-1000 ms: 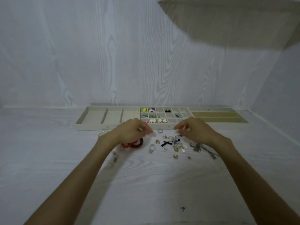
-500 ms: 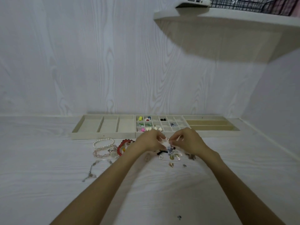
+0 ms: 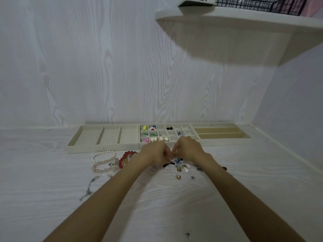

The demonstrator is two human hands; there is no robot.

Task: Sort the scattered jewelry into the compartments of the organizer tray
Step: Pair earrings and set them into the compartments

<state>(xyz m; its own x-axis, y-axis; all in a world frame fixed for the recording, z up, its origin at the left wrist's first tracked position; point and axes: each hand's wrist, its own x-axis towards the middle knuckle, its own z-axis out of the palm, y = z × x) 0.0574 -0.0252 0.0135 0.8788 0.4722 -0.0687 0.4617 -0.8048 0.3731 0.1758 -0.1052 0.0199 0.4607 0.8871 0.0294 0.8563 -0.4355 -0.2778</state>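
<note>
My left hand (image 3: 154,154) and right hand (image 3: 187,149) have closed in from apart, fingertips now meeting over loose pile (image 3: 178,165), pinching something tiny; cannot tell what. Tray (image 3: 103,147) at 12 o'clock, bracelets (image 3: 104,159) at 9. Likely untangling before sorting.

Two hands are showing, the left hand (image 3: 153,154) and the right hand (image 3: 189,149). One organizer tray (image 3: 104,147) is lying along the wall in three sections: three large compartments on the left, a grid of small compartments in the middle, long slots on the right. Three beaded bracelets are lying on the table: one pearl bracelet (image 3: 104,155), one pink bracelet (image 3: 103,167), one red bracelet (image 3: 125,158). One silver chain (image 3: 92,185) is lying nearer. The small charms (image 3: 178,169) are too many and too small to count. Two white hearts (image 3: 163,138) are sitting in one compartment.
</note>
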